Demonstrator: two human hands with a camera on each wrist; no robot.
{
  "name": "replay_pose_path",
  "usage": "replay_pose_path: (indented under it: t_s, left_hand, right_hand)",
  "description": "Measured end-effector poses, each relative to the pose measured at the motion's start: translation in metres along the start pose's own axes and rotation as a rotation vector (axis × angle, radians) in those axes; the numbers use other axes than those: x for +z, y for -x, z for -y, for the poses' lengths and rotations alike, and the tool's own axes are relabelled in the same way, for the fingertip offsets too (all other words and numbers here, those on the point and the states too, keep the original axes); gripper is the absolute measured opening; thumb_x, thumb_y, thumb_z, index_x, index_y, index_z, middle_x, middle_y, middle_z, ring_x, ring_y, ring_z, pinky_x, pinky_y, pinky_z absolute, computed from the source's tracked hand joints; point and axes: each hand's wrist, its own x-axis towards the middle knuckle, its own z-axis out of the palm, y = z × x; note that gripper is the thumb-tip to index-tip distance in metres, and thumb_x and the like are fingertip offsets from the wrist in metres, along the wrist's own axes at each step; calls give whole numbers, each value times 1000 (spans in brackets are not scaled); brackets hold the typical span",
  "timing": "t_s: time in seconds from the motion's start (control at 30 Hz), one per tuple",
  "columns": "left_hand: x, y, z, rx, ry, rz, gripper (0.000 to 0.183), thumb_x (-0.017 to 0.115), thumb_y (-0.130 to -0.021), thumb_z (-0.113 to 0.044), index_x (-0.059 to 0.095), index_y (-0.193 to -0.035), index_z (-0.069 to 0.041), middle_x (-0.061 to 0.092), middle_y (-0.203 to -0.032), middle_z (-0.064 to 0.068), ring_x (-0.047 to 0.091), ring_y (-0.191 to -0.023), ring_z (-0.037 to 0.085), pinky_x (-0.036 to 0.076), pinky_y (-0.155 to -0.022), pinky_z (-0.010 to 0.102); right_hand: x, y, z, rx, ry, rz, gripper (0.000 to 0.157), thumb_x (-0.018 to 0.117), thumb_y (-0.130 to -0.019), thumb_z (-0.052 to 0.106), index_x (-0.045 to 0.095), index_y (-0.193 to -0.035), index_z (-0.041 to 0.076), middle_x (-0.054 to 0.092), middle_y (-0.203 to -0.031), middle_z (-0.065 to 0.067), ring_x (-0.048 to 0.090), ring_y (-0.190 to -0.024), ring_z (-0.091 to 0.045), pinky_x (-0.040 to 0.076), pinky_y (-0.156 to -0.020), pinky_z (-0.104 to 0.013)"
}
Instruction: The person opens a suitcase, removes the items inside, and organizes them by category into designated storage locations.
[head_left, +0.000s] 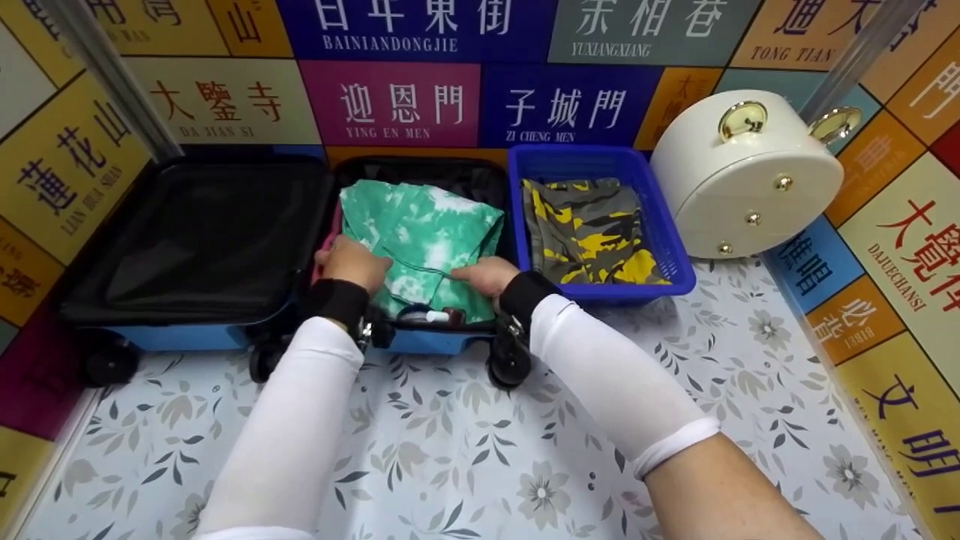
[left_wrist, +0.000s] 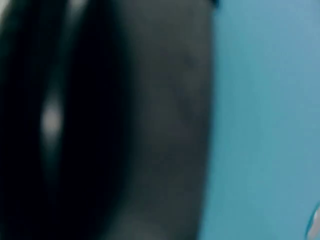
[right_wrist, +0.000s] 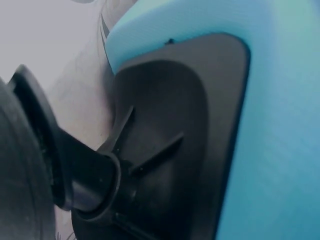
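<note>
A green-and-white tie-dye garment [head_left: 424,225], folded, lies in the open right half of a suitcase [head_left: 450,343]. My left hand [head_left: 356,262] holds its near left side, thumb over the cloth and the other fingers mostly hidden. At the near right side my right hand [head_left: 487,276] grips the cloth, one digit stretched along a fold; its remaining fingers are hidden. A white tube [head_left: 431,316] and a small brown item [head_left: 454,315] show by the garment's near edge. Neither wrist view shows a hand, only blue shell and black caster parts [right_wrist: 95,175].
Left of my hands lies the suitcase's black-lined half [head_left: 202,240], with wheels facing me. A blue basket [head_left: 679,255] to the right holds a folded yellow-grey camouflage garment [head_left: 589,232]. Beyond it stands a round-topped white case [head_left: 750,180]. Printed panels surround the floral surface [head_left: 480,457].
</note>
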Motion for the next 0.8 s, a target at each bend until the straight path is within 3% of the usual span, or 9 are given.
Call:
replay_pose_path:
  t_s: [0.2, 0.4, 0.43, 0.63, 0.8]
  left_hand:
    - [3, 1, 0, -97, 180, -107, 93, 76, -95, -35, 19, -162, -4, 20, -157, 33, 45, -139, 47, 41, -119, 51]
    - [3, 3, 1, -112, 250, -112, 102, 77, -94, -34, 9, -166, -8, 20, -160, 32, 39, -144, 48, 39, -121, 51]
    - [2, 4, 1, -106, 265, -109, 104, 77, -94, -34, 7, -167, -8, 19, -161, 33, 38, -145, 46, 39, -121, 50]
    - [1, 3, 0, -85, 315, -99, 109, 77, -94, -37, 4, -167, -2, 23, -164, 32, 31, -153, 41, 39, -122, 48]
    - [0, -2, 8, -59, 253, -88, 101, 76, -95, -40, 17, -162, 8, 41, -160, 29, 43, -149, 39, 39, -123, 45]
  right_hand:
    - [3, -1, 0, 22, -74, -19, 78, 63, -105, 38, 28, -165, 1, 34, -170, -15, 37, -155, -29, 34, -127, -44]
    - [3, -4, 1, 29, 191, -66, 77, 57, -105, 47, 33, -163, 1, 35, -170, -16, 38, -156, -32, 37, -125, -42]
    - [3, -4, 1, 27, 224, -72, 78, 57, -105, 48, 34, -163, 1, 35, -170, -16, 38, -155, -32, 38, -125, -42]
    - [4, -5, 0, -2, 160, -78, 76, 65, -103, 40, 37, -160, -2, 37, -169, -17, 41, -153, -31, 40, -123, -40]
    - [3, -3, -3, -55, 138, -92, 73, 70, -100, 31, 42, -157, -4, 43, -164, -19, 49, -146, -32, 45, -118, -41]
